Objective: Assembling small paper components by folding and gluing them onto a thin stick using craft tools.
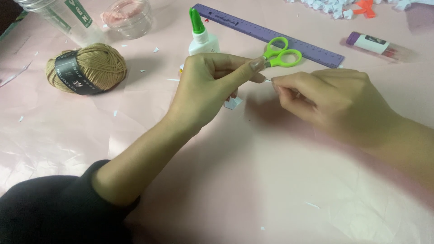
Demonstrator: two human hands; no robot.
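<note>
My left hand (210,86) and my right hand (334,101) meet over a pink paper-covered table (253,180). Both pinch a small white paper piece (233,102), which shows as a folded bit under my left fingers and a thin tip between the two hands. Most of the paper is hidden by my fingers. Green-handled scissors (281,53) lie just behind my fingertips, untouched. A white glue bottle with a green cap (201,36) stands behind my left hand.
A purple ruler (266,32) lies at the back. A tan yarn ball (87,68) sits at left, with a clear bottle (63,18) and a clear jar (129,17) behind it. A glue stick (377,45) lies at right. White paper pieces (337,8) pile at the far edge.
</note>
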